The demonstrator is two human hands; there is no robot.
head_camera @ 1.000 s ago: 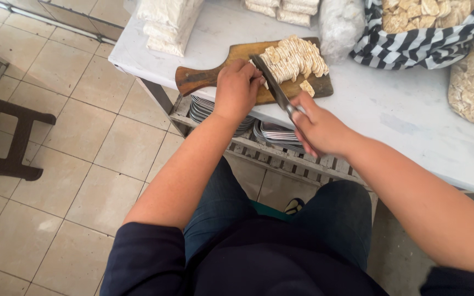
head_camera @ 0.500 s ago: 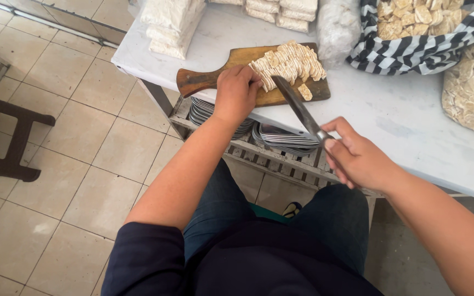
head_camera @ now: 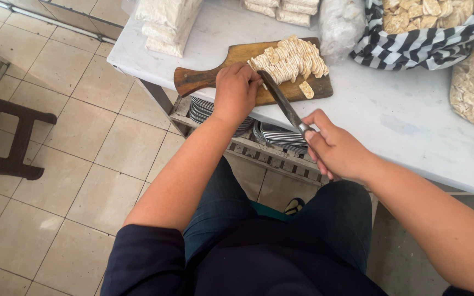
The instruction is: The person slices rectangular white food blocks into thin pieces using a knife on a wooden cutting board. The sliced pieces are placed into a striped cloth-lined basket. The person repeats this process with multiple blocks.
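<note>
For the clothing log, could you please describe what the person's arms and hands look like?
Both forearms are bare below dark navy sleeves pushed up near the elbows. The left hand and right hand wear no gloves; no rings, watch or bracelet show on fingers or wrists.

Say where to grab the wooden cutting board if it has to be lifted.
Best the brown handle at the near-left end of the wooden cutting board, coming from the left. It juts out bare over the white table, while the slices, left hand and knife crowd the rest.
</note>
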